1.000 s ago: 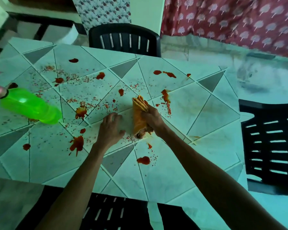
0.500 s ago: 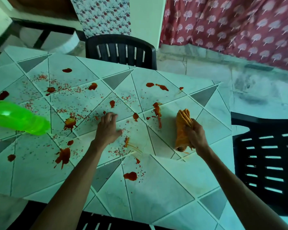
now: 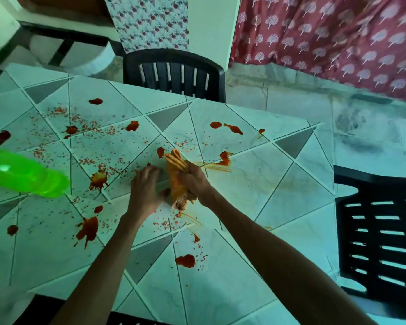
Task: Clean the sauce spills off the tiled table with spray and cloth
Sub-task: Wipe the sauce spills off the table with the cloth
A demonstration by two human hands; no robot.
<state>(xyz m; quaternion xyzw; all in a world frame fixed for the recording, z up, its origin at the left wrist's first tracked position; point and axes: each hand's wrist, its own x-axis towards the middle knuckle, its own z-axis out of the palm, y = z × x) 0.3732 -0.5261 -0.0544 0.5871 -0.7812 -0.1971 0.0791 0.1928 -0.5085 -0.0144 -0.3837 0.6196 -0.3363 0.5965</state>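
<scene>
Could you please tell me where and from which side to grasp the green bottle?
Wrap the left hand round the green bottle at its body from above: it seems to lie on its side, base pointing right, neck out of frame. The right hand grips the cloth.

dim teal cast | soft shadows | blurred, warped edges

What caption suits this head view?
Right hand grips a bunched orange cloth on the sauce-spattered tiled table; left hand rests beside it.
</scene>
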